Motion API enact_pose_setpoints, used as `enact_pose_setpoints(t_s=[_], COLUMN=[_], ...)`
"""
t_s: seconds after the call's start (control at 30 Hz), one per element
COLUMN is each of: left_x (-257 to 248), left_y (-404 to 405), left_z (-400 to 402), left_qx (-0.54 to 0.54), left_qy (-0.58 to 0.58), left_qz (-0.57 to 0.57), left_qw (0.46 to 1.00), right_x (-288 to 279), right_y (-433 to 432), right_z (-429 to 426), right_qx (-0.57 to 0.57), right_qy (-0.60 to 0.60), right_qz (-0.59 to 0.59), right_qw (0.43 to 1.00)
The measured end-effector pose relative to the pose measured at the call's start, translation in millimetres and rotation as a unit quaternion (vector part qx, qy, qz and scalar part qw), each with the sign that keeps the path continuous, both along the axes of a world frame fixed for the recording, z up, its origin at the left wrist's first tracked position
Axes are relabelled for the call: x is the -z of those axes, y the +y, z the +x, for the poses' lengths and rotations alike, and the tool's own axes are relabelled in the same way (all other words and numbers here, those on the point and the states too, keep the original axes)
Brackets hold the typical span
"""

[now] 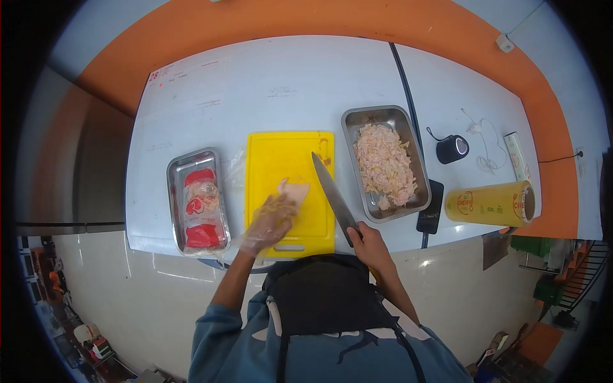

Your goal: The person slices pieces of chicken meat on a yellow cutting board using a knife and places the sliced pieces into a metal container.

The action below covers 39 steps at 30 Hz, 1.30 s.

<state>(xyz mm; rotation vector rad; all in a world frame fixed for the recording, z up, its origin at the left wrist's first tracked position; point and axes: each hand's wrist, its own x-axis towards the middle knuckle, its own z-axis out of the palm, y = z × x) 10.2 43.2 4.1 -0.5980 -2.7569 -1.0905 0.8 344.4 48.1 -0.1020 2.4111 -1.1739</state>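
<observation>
My left hand (272, 222), in a clear plastic glove, rests on a pale piece of raw meat (296, 191) on the yellow cutting board (268, 153); whether its fingers grip the piece is hard to tell. My right hand (368, 244) is closed around the handle of a large kitchen knife (335, 196). The blade points up and left over the board's right edge. Right of the board, a metal tray (352, 119) holds a heap of chopped pale raw meat (385, 165). At the left, a smaller metal tray (172, 191) contains a red and clear plastic package (202, 208) with meat showing inside.
A crumpled clear plastic bag (235, 167) lies beside the board. On the right are a black phone (430, 208), a small black speaker (451, 149), a white cable (488, 143), a large roll of cling film (488, 204) and a thinner roll (517, 155).
</observation>
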Motion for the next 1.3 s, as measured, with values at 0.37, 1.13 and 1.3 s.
enact_pose_setpoints(t_s=[0.37,1.13,1.3], left_x=[24.6,23.5,22.3], left_y=[20.5,-33.7,-41.7], left_z=[-54.1,-18.8,-23.6], left_qx=[-0.261,-0.327,-0.255], left_qy=[-0.15,-0.159,-0.202], left_qz=[-0.148,-0.012,-0.191], left_qw=[0.942,0.931,0.926], right_x=[12.4,21.1,23.8], right_y=[-16.4,-15.5,-14.3], right_z=[7.0,11.8,11.9], right_qx=[-0.11,-0.103,-0.107], right_qy=[-0.047,-0.043,-0.026], right_qz=[0.129,0.114,0.111], right_qw=[0.984,0.987,0.988])
